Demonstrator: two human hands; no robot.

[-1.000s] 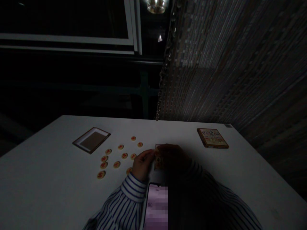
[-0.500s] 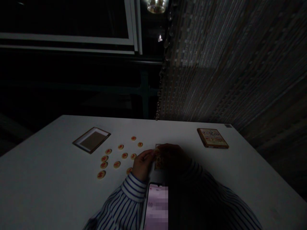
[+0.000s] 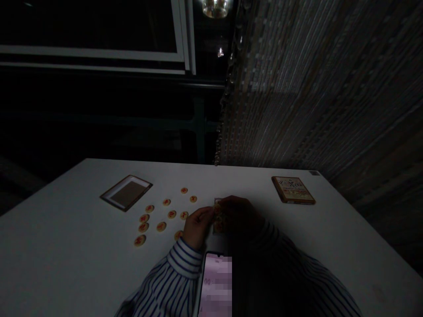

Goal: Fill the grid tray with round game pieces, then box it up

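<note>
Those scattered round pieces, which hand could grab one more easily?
Probably the left hand: it's right beside the scattered pieces, while the right hand is farther off, across the small patterned thing between the hands.

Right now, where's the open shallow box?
In the head view, the open shallow box lies on the left side of the white table, toward its far edge. The scattered round pieces are to its right and nearer the camera.
</note>
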